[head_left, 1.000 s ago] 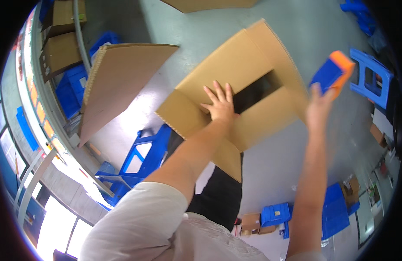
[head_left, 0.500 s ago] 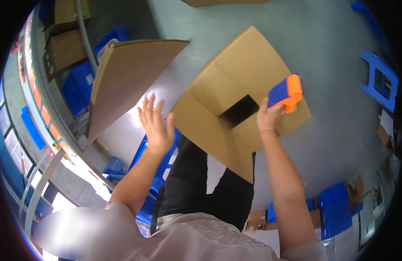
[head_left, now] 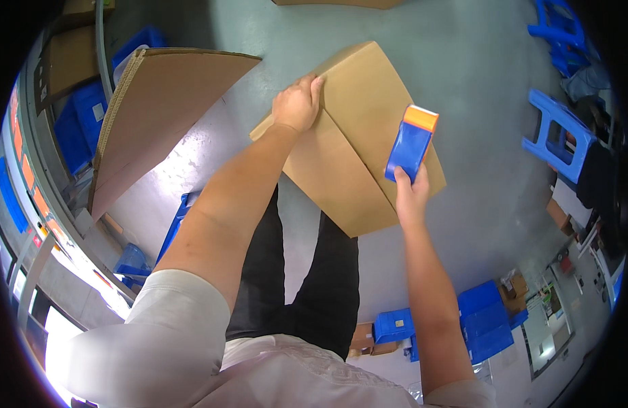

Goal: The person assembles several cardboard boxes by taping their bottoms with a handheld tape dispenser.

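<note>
A brown cardboard box [head_left: 341, 149] stands tilted in front of my legs, its top flaps folded inward and meeting along a slanting seam. My left hand [head_left: 298, 103] is closed over the box's far left edge, at the end of that seam, with its fingertips partly hidden. Over the right part of the box my right hand [head_left: 412, 197] grips a blue and orange tape dispenser [head_left: 409, 143] by its lower end. The dispenser points up and away from me, above the flap. The inside of the box is hidden by the flaps.
A large cardboard sheet [head_left: 164, 115] stands on the left. Blue plastic stools [head_left: 562, 136] are at the right. Blue bins [head_left: 484, 323] and small cartons lie at the lower right. A metal frame [head_left: 100, 54] runs along the left; another carton [head_left: 338, 3] shows at the far edge.
The open flaps have been folded down, covering the box's opening. My left hand moved from the air onto the box's far left edge. My right hand turned the tape dispenser more upright.
</note>
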`<state>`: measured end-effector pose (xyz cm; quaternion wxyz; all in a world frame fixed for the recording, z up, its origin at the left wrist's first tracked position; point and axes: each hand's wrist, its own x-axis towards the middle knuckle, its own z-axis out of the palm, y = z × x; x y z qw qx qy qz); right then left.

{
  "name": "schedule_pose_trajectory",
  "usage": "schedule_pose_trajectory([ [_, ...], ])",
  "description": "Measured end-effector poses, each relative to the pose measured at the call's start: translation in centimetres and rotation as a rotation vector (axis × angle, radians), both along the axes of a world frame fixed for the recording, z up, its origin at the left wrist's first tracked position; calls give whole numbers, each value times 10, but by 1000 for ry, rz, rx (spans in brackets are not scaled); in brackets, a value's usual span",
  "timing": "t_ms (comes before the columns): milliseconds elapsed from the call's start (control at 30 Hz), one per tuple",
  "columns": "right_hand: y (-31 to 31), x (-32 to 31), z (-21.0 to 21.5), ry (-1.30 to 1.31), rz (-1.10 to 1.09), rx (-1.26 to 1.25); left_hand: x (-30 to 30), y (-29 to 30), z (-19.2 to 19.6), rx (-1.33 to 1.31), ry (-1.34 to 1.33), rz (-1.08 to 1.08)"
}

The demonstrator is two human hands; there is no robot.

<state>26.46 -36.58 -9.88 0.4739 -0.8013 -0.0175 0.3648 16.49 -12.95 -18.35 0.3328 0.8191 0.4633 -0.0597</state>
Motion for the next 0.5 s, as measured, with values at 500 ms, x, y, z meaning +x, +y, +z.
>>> schedule_pose_trajectory([
  [500,44,-12,-13,341,172,85,-14,6,-6,20,-159,-52],
])
